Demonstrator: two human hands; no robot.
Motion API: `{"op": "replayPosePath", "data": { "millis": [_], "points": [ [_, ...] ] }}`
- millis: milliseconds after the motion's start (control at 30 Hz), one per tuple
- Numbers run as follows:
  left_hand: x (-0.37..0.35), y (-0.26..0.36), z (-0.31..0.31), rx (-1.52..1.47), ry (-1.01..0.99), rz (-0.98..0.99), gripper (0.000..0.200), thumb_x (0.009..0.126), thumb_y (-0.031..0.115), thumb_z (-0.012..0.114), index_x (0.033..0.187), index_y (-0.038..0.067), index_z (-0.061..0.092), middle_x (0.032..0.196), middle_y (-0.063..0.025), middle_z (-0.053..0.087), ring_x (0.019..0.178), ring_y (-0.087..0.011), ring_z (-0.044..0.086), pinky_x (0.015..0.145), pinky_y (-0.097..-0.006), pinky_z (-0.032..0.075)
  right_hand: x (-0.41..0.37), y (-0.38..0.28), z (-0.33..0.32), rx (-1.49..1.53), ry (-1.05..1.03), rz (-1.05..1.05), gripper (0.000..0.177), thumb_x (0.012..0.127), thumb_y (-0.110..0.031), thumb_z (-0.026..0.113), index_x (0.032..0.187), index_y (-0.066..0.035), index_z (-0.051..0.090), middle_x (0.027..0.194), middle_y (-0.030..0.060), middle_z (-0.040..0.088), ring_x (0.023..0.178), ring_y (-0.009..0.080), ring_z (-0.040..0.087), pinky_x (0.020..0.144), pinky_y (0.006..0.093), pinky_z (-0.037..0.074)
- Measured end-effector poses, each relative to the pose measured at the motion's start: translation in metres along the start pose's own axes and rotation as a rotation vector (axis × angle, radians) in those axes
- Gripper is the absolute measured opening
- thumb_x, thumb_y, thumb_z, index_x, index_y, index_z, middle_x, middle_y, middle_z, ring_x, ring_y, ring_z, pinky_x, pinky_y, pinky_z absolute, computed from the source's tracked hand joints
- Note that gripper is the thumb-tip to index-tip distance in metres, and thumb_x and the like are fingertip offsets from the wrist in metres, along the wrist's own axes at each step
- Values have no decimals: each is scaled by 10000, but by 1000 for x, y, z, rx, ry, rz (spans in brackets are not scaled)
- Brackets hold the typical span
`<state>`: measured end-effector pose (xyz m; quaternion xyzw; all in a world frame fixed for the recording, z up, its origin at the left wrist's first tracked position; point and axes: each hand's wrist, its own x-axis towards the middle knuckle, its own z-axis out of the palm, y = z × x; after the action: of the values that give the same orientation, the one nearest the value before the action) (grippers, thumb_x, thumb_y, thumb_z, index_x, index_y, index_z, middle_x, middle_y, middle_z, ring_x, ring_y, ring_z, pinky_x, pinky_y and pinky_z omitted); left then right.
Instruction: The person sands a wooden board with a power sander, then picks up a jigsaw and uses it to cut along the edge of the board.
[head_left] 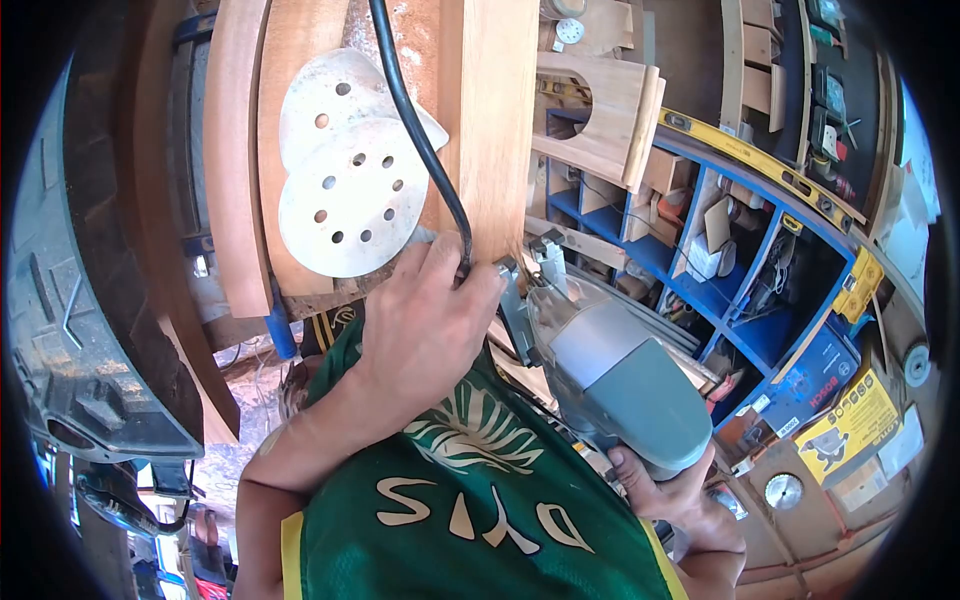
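Observation:
My right hand [672, 488] is wrapped round the rear of a grey-green jigsaw [625, 375], at lower right of centre. Its metal base plate [516, 318] stands tilted against the near end of a long light wooden board [497, 130]. My left hand [425, 315] is closed at the board's near end, with a black power cord [415, 120] running between its fingers. Its fingertips reach close to the base plate. Just beyond it, two round sanding discs with holes [350, 215] lie overlapping on the wood. The blade's contact with the board is hard to make out.
A curved wooden piece [238, 160] lies at left, near a large dark plastic case [100, 290]. To the right are a wooden piece with a rounded cutout [610, 115], a blue compartment shelf [665, 262] and a yellow spirit level [755, 158]. A blue clamp handle [282, 330] hangs below the bench.

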<state>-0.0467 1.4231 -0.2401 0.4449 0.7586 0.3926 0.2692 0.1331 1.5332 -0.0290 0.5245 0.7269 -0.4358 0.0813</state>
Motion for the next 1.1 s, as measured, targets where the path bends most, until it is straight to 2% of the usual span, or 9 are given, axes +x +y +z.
{"op": "replayPosePath", "data": {
  "millis": [267,467,667,867,967,1100],
  "points": [
    [6,0,-4,-50,26,-32,126,903,174,788,923,84,703,911,-72,639,755,-267,652,611,-416,515,5,-3,1,2,3,-50,358,852,-103,842,1114,87,689,940,112,781,836,174,749,790,310,589],
    [7,-4,-5,-63,44,3,125,898,161,792,935,75,710,920,-84,649,755,-273,663,588,-411,525,12,-6,2,-58,-42,-113,353,861,-118,839,1109,85,689,941,121,780,834,191,756,791,323,590],
    [7,-2,-3,-85,59,-19,121,888,134,801,937,69,712,908,-80,646,741,-263,666,592,-392,535,12,-11,5,-39,-8,-61,312,861,-113,834,1075,74,704,939,115,779,825,201,755,776,327,586],
    [8,-2,-4,-91,74,-18,114,892,130,797,939,69,712,892,-80,644,730,-267,664,589,-397,535,14,-7,0,-116,-67,-141,354,866,-132,848,1108,75,693,957,128,780,861,192,759,794,312,589],
    [9,-2,-6,-97,39,-47,108,896,125,792,938,68,712,889,-83,646,731,-272,665,590,-401,536,11,-12,2,-22,-30,-27,347,861,-125,852,1106,67,698,956,126,781,863,196,763,794,306,589],
    [8,-2,-6,-105,47,-43,104,900,124,789,946,66,716,893,-86,648,730,-277,667,593,-400,540,14,-13,4,-14,-33,-42,335,856,-113,851,1099,63,704,963,120,782,863,196,764,788,305,587]
  ]
}}
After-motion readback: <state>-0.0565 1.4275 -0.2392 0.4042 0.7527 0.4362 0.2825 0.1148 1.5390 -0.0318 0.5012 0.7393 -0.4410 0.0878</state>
